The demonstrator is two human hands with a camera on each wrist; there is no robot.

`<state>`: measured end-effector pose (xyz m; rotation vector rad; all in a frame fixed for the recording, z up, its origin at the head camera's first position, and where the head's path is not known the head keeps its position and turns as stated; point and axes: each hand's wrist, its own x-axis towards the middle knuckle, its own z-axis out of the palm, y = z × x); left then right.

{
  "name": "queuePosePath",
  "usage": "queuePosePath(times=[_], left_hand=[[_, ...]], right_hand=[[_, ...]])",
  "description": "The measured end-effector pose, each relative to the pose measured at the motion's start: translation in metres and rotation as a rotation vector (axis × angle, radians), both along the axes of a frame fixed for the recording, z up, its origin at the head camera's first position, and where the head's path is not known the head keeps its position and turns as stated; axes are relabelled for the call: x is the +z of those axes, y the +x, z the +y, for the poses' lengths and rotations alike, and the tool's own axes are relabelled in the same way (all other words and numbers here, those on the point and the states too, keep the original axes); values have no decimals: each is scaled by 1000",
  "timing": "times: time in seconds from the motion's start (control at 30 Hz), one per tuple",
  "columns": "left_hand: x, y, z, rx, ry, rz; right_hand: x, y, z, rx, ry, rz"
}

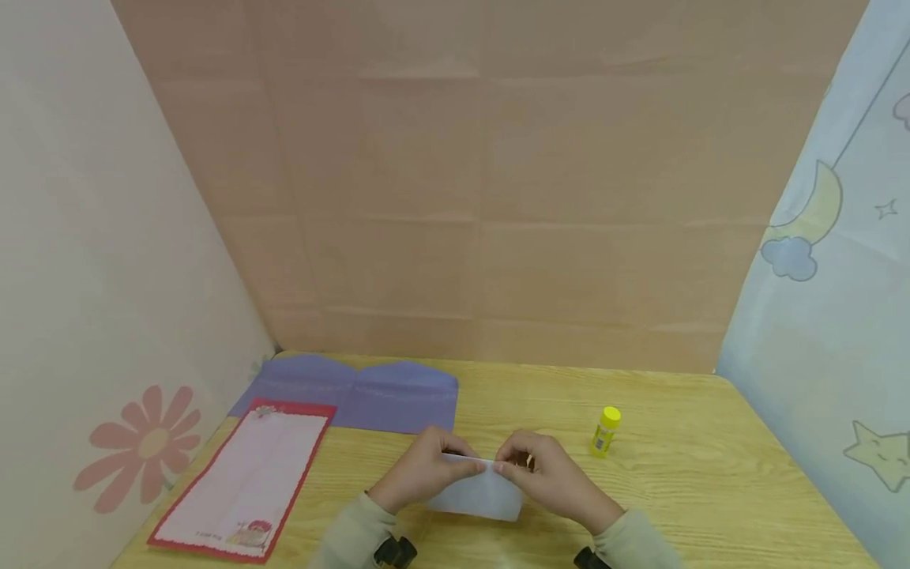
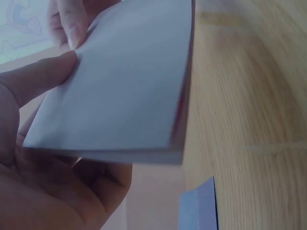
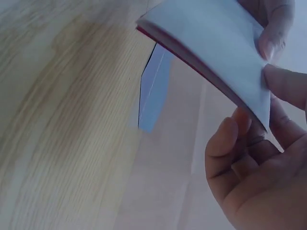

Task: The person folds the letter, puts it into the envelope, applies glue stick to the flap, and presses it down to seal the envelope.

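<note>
Both hands hold a folded sheet of paper (image 1: 478, 496), white on its outer side, just above the table near its front. My left hand (image 1: 435, 465) pinches the upper edge with the thumb in front and the fingers behind. Close beside it, my right hand (image 1: 546, 472) pinches the same edge, the two thumb tips nearly meeting. In the left wrist view the folded paper (image 2: 115, 81) shows two layers slightly apart at its lower edge. A thin red strip shows along an edge of the paper (image 3: 211, 48) in the right wrist view.
A red-bordered sheet of letter paper (image 1: 238, 482) lies at the left, over part of a purple unfolded envelope (image 1: 405, 395) near the back. A yellow glue stick (image 1: 605, 432) stands upright to the right of the hands. Printed sheets and a brown backdrop (image 1: 483, 197) surround the wooden table (image 1: 711, 474).
</note>
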<state>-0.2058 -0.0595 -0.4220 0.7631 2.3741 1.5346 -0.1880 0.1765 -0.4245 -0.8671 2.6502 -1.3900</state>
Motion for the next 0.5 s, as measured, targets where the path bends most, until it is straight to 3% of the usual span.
queuePosePath(times=[0.17,0.5], left_hand=[[-2,3,5,2,18,32],[-1,3,1,-23,47,22]], right_hand=[[0,1,-2,20,-15,8],[0,1,1,23,-33,-53]])
